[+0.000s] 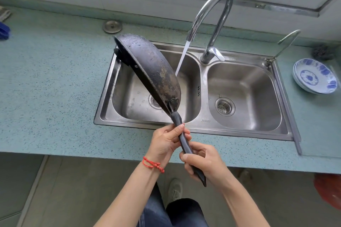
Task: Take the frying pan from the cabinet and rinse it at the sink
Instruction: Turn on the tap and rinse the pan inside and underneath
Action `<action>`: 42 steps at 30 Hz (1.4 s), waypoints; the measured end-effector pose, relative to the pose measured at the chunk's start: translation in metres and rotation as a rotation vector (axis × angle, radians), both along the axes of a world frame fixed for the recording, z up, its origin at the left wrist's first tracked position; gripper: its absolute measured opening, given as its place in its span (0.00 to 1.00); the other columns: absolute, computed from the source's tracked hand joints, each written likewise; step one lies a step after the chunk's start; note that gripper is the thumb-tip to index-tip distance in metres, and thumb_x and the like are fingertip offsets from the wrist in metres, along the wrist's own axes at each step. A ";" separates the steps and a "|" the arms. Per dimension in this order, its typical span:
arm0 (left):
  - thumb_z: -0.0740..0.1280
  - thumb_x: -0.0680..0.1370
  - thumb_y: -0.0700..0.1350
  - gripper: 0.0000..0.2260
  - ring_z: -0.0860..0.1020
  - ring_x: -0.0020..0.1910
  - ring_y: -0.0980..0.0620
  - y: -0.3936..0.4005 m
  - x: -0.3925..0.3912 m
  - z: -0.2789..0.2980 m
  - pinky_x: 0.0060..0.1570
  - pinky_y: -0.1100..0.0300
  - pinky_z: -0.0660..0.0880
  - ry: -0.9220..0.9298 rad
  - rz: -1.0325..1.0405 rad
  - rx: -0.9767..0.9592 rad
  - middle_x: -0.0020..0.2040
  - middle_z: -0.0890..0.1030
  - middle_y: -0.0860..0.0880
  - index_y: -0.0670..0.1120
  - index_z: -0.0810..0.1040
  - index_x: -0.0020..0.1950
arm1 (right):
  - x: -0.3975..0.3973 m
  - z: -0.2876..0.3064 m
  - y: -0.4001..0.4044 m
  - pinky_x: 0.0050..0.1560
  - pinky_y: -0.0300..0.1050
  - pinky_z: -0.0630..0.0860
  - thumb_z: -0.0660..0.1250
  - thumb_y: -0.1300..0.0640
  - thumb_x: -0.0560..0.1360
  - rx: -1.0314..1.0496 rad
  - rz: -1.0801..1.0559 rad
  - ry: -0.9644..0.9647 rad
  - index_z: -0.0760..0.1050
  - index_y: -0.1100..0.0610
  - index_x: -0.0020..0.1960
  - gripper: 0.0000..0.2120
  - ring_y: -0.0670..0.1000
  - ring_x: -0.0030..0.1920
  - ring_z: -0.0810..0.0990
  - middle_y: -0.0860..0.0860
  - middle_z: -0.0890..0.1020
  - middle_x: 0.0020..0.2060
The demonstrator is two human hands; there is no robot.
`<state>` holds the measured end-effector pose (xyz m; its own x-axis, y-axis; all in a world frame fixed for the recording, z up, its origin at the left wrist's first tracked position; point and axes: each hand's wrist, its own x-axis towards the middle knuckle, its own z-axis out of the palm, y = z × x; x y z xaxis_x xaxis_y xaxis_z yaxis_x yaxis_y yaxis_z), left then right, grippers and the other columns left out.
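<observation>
A dark, worn frying pan (151, 68) is held tilted on its edge over the left basin of a steel double sink (203, 125), its wet underside facing me. My left hand (166, 142) grips the black handle near the pan. My right hand (201, 162) grips the handle further back, near its end. The chrome faucet (212, 16) is running, and its stream falls into the left basin just right of the pan.
A stack of blue-and-white plates (315, 77) sits on the teal counter (55, 88) to the right of the sink. A round metal cap (112, 26) lies behind the sink. A dark scrubber (323, 51) rests at the far right.
</observation>
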<state>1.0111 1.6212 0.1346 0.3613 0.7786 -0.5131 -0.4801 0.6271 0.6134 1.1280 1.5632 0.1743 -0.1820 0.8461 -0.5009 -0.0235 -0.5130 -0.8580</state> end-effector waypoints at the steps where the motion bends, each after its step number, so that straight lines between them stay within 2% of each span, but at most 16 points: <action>1: 0.64 0.73 0.37 0.04 0.78 0.28 0.52 -0.001 0.000 0.001 0.31 0.62 0.77 0.031 0.001 0.007 0.29 0.80 0.48 0.38 0.76 0.41 | 0.001 0.001 0.001 0.21 0.37 0.64 0.65 0.61 0.66 0.003 0.020 -0.037 0.73 0.62 0.42 0.06 0.50 0.19 0.64 0.56 0.71 0.21; 5: 0.65 0.73 0.36 0.06 0.79 0.27 0.53 -0.005 0.001 0.000 0.31 0.62 0.78 0.118 0.017 0.002 0.30 0.79 0.46 0.38 0.77 0.37 | 0.002 0.001 0.001 0.27 0.43 0.72 0.66 0.60 0.66 -0.002 0.057 -0.192 0.77 0.57 0.48 0.11 0.52 0.22 0.72 0.53 0.77 0.23; 8: 0.66 0.72 0.36 0.05 0.79 0.27 0.52 -0.006 0.003 -0.001 0.31 0.62 0.78 0.179 0.033 -0.002 0.30 0.79 0.44 0.38 0.77 0.36 | 0.000 0.002 -0.001 0.31 0.48 0.76 0.64 0.58 0.64 0.010 0.057 -0.240 0.78 0.53 0.47 0.11 0.57 0.28 0.76 0.62 0.80 0.32; 10: 0.67 0.72 0.36 0.06 0.79 0.27 0.52 -0.006 0.003 0.002 0.29 0.63 0.77 0.208 0.063 0.003 0.29 0.79 0.45 0.37 0.77 0.35 | -0.001 0.003 0.000 0.30 0.47 0.75 0.65 0.58 0.64 0.024 0.049 -0.182 0.79 0.57 0.43 0.09 0.58 0.29 0.75 0.64 0.78 0.33; 12: 0.67 0.72 0.36 0.06 0.79 0.26 0.54 -0.005 0.003 0.005 0.27 0.64 0.76 0.216 0.108 0.001 0.27 0.79 0.46 0.38 0.76 0.35 | -0.002 0.004 0.003 0.28 0.45 0.75 0.65 0.60 0.65 0.020 0.035 -0.081 0.77 0.64 0.40 0.08 0.56 0.27 0.74 0.59 0.77 0.28; 15: 0.69 0.70 0.40 0.05 0.78 0.25 0.55 -0.003 0.000 0.008 0.20 0.66 0.70 0.104 0.140 -0.101 0.27 0.80 0.48 0.41 0.75 0.36 | -0.007 0.008 0.007 0.25 0.40 0.75 0.63 0.62 0.66 0.016 0.021 0.078 0.76 0.66 0.39 0.07 0.49 0.23 0.73 0.53 0.75 0.23; 18: 0.70 0.64 0.45 0.07 0.80 0.30 0.56 -0.003 -0.002 0.004 0.27 0.67 0.74 -0.171 0.184 -0.290 0.30 0.81 0.49 0.43 0.77 0.36 | -0.017 0.005 0.009 0.24 0.40 0.75 0.65 0.56 0.62 0.005 -0.001 0.166 0.76 0.66 0.39 0.13 0.51 0.23 0.73 0.58 0.76 0.25; 20: 0.67 0.68 0.46 0.07 0.82 0.34 0.55 -0.003 -0.004 -0.001 0.33 0.67 0.78 -0.242 0.185 -0.358 0.31 0.83 0.49 0.43 0.78 0.38 | -0.022 0.001 0.008 0.25 0.41 0.76 0.65 0.54 0.62 -0.005 -0.038 0.223 0.78 0.64 0.40 0.13 0.54 0.25 0.73 0.63 0.76 0.31; 22: 0.65 0.70 0.46 0.07 0.83 0.35 0.56 -0.003 -0.006 0.001 0.32 0.67 0.78 -0.274 0.155 -0.388 0.32 0.83 0.49 0.43 0.78 0.39 | -0.024 -0.003 0.008 0.25 0.42 0.76 0.66 0.54 0.64 -0.006 -0.057 0.269 0.79 0.62 0.40 0.12 0.55 0.26 0.73 0.65 0.74 0.35; 25: 0.68 0.66 0.46 0.07 0.82 0.35 0.56 -0.004 -0.008 0.000 0.28 0.67 0.76 -0.197 0.136 -0.360 0.33 0.83 0.49 0.43 0.79 0.37 | -0.026 -0.007 0.006 0.25 0.41 0.76 0.66 0.54 0.64 -0.031 -0.063 0.303 0.79 0.61 0.41 0.11 0.54 0.26 0.74 0.65 0.75 0.36; 29: 0.71 0.62 0.51 0.09 0.78 0.31 0.52 -0.004 -0.007 -0.005 0.24 0.65 0.68 0.053 0.076 -0.207 0.34 0.84 0.48 0.45 0.82 0.32 | -0.020 -0.006 0.008 0.27 0.41 0.77 0.64 0.58 0.66 -0.057 -0.058 0.272 0.79 0.62 0.40 0.09 0.53 0.27 0.76 0.64 0.76 0.36; 33: 0.68 0.72 0.42 0.07 0.78 0.25 0.54 -0.003 0.002 0.003 0.21 0.67 0.70 0.153 0.147 -0.206 0.31 0.83 0.46 0.38 0.78 0.39 | -0.014 0.000 0.012 0.29 0.44 0.79 0.58 0.61 0.68 -0.096 -0.024 0.128 0.79 0.62 0.39 0.11 0.55 0.27 0.77 0.65 0.79 0.35; 37: 0.65 0.74 0.38 0.06 0.71 0.14 0.57 -0.004 0.008 0.009 0.14 0.70 0.62 0.251 0.171 -0.161 0.30 0.83 0.44 0.35 0.75 0.40 | -0.023 0.002 0.010 0.22 0.39 0.73 0.55 0.67 0.74 -0.091 -0.095 -0.034 0.74 0.64 0.37 0.12 0.49 0.21 0.74 0.54 0.77 0.25; 38: 0.65 0.74 0.37 0.05 0.72 0.15 0.57 -0.005 0.008 0.008 0.15 0.70 0.64 0.262 0.180 -0.144 0.30 0.83 0.45 0.36 0.75 0.39 | -0.026 0.000 0.008 0.21 0.37 0.71 0.56 0.66 0.76 -0.078 -0.123 -0.053 0.73 0.64 0.36 0.12 0.48 0.20 0.73 0.52 0.77 0.23; 40: 0.65 0.73 0.36 0.05 0.80 0.25 0.55 -0.004 0.006 0.003 0.21 0.67 0.72 0.272 0.203 -0.103 0.29 0.83 0.47 0.37 0.75 0.38 | -0.033 -0.003 0.005 0.20 0.36 0.69 0.59 0.64 0.77 -0.044 -0.163 -0.059 0.72 0.63 0.35 0.12 0.47 0.18 0.71 0.50 0.75 0.20; 42: 0.65 0.73 0.35 0.04 0.83 0.31 0.54 -0.003 0.003 0.000 0.28 0.65 0.77 0.298 0.201 -0.052 0.29 0.83 0.48 0.38 0.75 0.38 | -0.038 -0.007 0.004 0.20 0.37 0.70 0.60 0.63 0.77 -0.022 -0.198 -0.032 0.72 0.62 0.35 0.12 0.47 0.19 0.71 0.51 0.75 0.22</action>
<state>1.0142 1.6178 0.1347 0.0322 0.7890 -0.6135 -0.4014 0.5724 0.7150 1.0903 1.5668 0.1675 0.0032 0.8524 -0.5228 -0.0984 -0.5200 -0.8485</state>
